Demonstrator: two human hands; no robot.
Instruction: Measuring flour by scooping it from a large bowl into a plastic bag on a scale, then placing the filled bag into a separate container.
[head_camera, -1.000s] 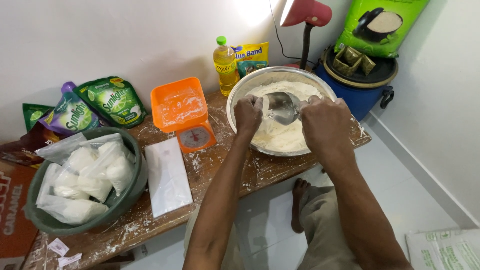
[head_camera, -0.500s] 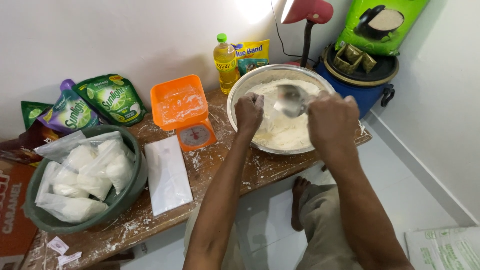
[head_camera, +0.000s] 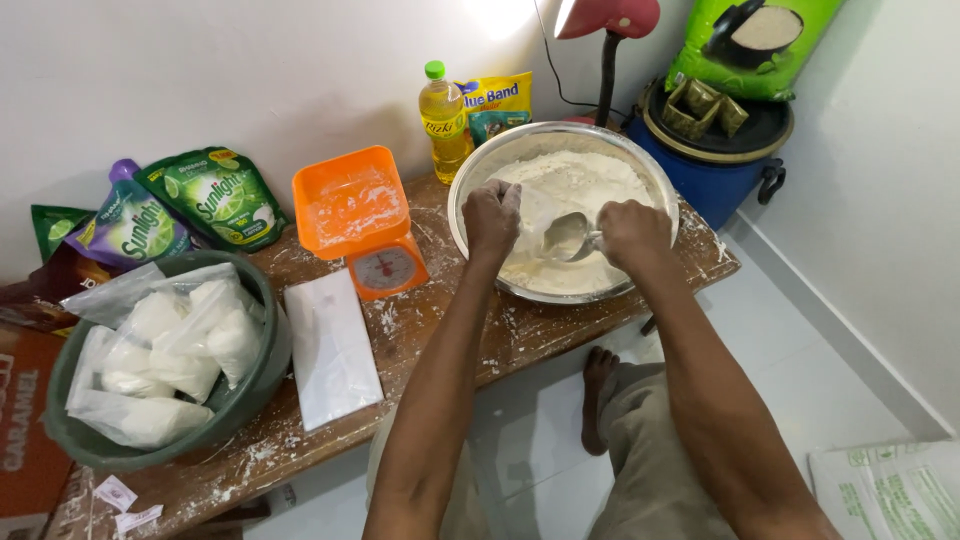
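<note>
lowered since before, right hand (head_camera: 628, 232) fingers grip the metal scoop (head_camera: 566, 238) in flour (head_camera: 580, 185) — left hand (head_camera: 492, 215) fingers pinch a clear bag (head_camera: 535, 212).

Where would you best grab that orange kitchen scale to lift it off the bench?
Probably the orange scale by its base under the tray, from the near bench edge: the dial faces that way, the tray merely sits on top, and a bottle stands behind to the right.

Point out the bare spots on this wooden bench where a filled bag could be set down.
Bare wood shows on the bench along its front edge, between the flat white bag stack and the steel bowl. A smaller patch lies before the green basin. The back is crowded: green pouches, orange scale, oil bottle. Both the left hand and right hand occupy the bowl.
</note>
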